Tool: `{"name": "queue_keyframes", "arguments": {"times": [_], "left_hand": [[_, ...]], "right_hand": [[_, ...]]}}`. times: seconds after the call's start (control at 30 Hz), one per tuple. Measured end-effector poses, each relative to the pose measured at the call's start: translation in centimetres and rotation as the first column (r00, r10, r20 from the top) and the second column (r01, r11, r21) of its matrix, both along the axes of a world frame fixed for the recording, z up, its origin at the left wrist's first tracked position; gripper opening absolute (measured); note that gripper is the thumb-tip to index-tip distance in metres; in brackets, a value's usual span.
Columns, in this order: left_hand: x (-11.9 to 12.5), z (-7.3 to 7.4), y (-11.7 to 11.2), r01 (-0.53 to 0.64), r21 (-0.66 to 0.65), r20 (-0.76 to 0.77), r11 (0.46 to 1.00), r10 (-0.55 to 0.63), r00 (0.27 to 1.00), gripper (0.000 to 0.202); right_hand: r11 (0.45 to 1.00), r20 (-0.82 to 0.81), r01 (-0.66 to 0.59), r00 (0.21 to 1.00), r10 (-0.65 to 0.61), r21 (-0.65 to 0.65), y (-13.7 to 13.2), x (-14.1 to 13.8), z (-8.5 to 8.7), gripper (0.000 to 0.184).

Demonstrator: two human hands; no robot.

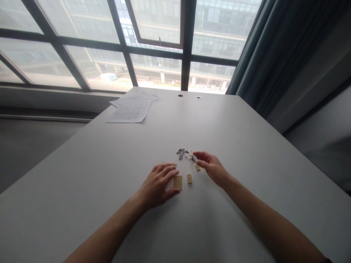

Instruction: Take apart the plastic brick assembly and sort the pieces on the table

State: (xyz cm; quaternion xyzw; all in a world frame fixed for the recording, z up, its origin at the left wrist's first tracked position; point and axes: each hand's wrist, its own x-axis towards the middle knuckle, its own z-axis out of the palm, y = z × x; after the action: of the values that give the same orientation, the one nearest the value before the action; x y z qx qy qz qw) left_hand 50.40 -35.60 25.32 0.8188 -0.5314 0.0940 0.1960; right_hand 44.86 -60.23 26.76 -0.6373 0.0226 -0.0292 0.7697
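My left hand [157, 184] rests on the table, its thumb and forefinger curved around the near and far edges of a tan studded toy-brick plate [178, 182]. Part of another tan brick [174, 164] shows by its fingertips. Just right of the plate lies a smaller tan brick [189, 178]. My right hand [211, 164] is closed, pinching a small grey toy brick [194, 158] between thumb and fingers. Below those fingertips sits a tan brick [197, 168]. White bricks [189, 155] and dark grey bricks [181, 153] lie in a loose pile beside the right fingertips.
Printed sheets of paper [131, 109] lie at the far left of the white table [214, 124]. Two round holes are set near its far edge. Beyond stand framed windows [156, 67], with a dark blue curtain [263, 51] at the right.
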Motion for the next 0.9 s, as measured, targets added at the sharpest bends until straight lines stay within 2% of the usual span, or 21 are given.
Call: {"name": "queue_keyframes", "arguments": {"times": [0.07,0.13,0.23,0.3,0.37,0.4,0.47,0.5,0.53,0.57,0.63,0.67,0.73,0.9], "left_hand": [[0.0,0.0,0.0,0.0,0.007,0.006,1.0,0.0,1.0,0.05],[0.1,0.0,0.0,0.001,0.009,0.013,1.0,-0.001,1.0,0.049],[0.1,-0.1,0.0,0.004,0.006,0.018,1.0,-0.004,1.0,0.049],[0.1,-0.1,0.1,0.002,0.013,0.017,1.0,-0.002,1.0,0.049],[0.1,-0.1,0.0,-0.001,0.018,0.019,1.0,0.0,1.0,0.049],[0.1,-0.1,0.0,0.0,0.019,0.019,1.0,0.0,1.0,0.049],[0.1,-0.2,0.0,0.004,0.016,0.022,1.0,-0.004,1.0,0.049],[0.1,-0.2,0.0,0.004,0.012,0.022,1.0,-0.004,1.0,0.049],[0.1,-0.3,0.1,0.003,0.01,0.021,1.0,-0.003,1.0,0.049],[0.1,-0.3,0.1,0.001,0.01,0.019,1.0,-0.001,1.0,0.049],[0.1,-0.4,0.1,-0.005,0.011,0.014,1.0,0.005,1.0,0.049],[0.1,-0.4,0.2,-0.006,0.013,0.012,1.0,0.006,1.0,0.049],[0.1,-0.3,0.2,-0.007,0.019,0.005,1.0,0.007,1.0,0.049],[0.0,-0.2,0.1,-0.004,0.015,-0.007,1.0,0.004,1.0,0.048]], "right_hand": [[0.965,-0.057,-0.023,0.998,0.039,0.26,-0.1,-0.6,-0.2,0.032],[0.916,-0.077,-0.025,0.995,0.061,0.4,-0.3,-1.0,-0.4,0.031],[0.887,-0.085,-0.021,0.994,0.067,0.461,-0.4,-1.5,-0.4,0.032],[0.903,-0.079,-0.013,0.996,0.052,0.429,-0.3,-1.6,-0.4,0.032],[0.946,-0.054,0.006,0.998,0.013,0.324,-0.1,-1.8,-0.2,0.033],[0.973,-0.032,0.016,0.999,-0.009,0.23,0.1,-1.9,-0.2,0.033],[0.998,0.043,0.04,0.998,-0.038,-0.058,0.6,-2.0,0.0,0.034],[0.972,0.095,0.055,0.995,-0.034,-0.229,0.9,-2.1,0.1,0.034],[0.917,0.147,0.07,0.989,-0.012,-0.393,1.2,-2.1,0.1,0.033],[0.843,0.194,0.084,0.981,0.024,-0.531,1.5,-2.1,0.2,0.032],[0.699,0.257,0.108,0.96,0.113,-0.707,2.1,-2.1,0.2,0.031],[0.646,0.27,0.111,0.95,0.153,-0.755,2.3,-2.1,0.2,0.031],[0.574,0.273,0.108,0.939,0.209,-0.811,2.7,-2.0,0.0,0.035],[0.473,0.228,0.084,0.939,0.257,-0.877,2.8,-1.7,-0.4,0.039]]}}
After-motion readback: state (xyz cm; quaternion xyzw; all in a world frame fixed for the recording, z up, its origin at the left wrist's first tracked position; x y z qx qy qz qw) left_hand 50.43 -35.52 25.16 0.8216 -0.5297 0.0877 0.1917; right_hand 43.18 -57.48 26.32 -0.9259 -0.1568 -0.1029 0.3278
